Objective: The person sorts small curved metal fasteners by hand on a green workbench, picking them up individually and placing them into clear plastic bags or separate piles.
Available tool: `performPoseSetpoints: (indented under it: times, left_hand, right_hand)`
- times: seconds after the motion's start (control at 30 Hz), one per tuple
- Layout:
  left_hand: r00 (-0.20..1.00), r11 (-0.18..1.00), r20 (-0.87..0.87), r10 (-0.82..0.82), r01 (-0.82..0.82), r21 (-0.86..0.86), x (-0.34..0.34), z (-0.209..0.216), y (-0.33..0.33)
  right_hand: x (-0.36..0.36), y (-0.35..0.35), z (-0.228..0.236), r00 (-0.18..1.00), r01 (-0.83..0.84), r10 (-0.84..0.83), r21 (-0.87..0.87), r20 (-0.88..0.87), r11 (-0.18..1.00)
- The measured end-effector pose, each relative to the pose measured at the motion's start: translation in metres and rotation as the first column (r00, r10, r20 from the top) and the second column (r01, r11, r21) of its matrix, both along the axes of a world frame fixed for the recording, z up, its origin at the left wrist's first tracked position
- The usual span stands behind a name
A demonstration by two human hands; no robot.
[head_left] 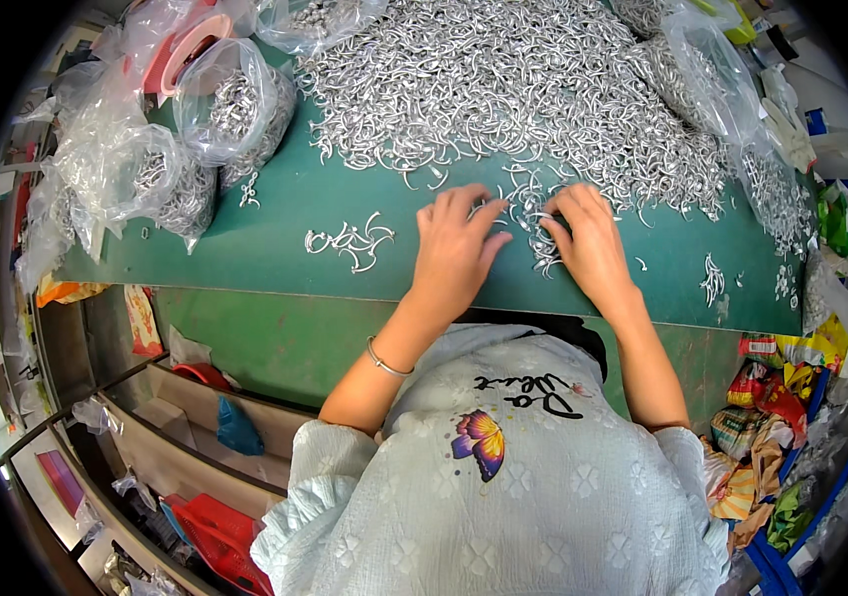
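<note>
A broad heap of small silvery curved metal pieces (pixel 503 79) covers the far part of the green table (pixel 265 238). A loose trail of the same pieces (pixel 525 194) runs from the heap down between my hands. My left hand (pixel 456 243) is left of this trail, palm down, its fingers bent and the thumb apart from them. On the other side, the bent fingers and thumb of my right hand (pixel 588 238) close around a curved metal piece (pixel 546 216) at their tips. Farther left lies a small separate group of curved pieces (pixel 353 241).
Clear plastic bags (pixel 235 109) filled with metal pieces stand at the left, near a pink container (pixel 191 50). Another bag (pixel 767 189) spills pieces at the right edge. A few pieces (pixel 712 280) lie front right. Below left are drawers (pixel 186 437) and a red basket (pixel 220 541).
</note>
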State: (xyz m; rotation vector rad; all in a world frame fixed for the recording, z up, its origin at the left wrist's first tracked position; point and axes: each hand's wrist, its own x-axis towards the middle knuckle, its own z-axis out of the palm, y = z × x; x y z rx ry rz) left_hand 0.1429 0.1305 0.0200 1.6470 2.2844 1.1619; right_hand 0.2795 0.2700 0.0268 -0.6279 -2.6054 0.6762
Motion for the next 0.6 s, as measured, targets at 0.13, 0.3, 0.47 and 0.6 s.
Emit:
performPoseSetpoints:
  times: [0.13,0.3,0.47,0.6]
  left_hand:
    - [0.990,0.995,-0.095,0.104,-0.104,0.007,-0.005,-0.015,-0.002]
    - [0.992,0.990,0.034,0.125,-0.127,0.057,0.000,-0.008,-0.001]
    - [0.996,0.999,0.088,0.029,-0.032,0.031,0.023,-0.006,-0.008]
    - [0.993,0.997,0.101,0.056,-0.062,0.049,0.023,-0.006,-0.023]
  right_hand:
    - [0.010,0.010,0.001,0.994,0.090,-0.090,0.010,-0.060,0.996]
    - [0.022,0.006,0.004,0.979,0.177,-0.184,-0.090,-0.082,0.980]
    - [0.024,0.009,0.005,0.975,0.214,-0.194,0.209,-0.113,0.954]
    - [0.026,-0.020,0.006,0.978,0.059,-0.099,-0.211,-0.182,0.976]
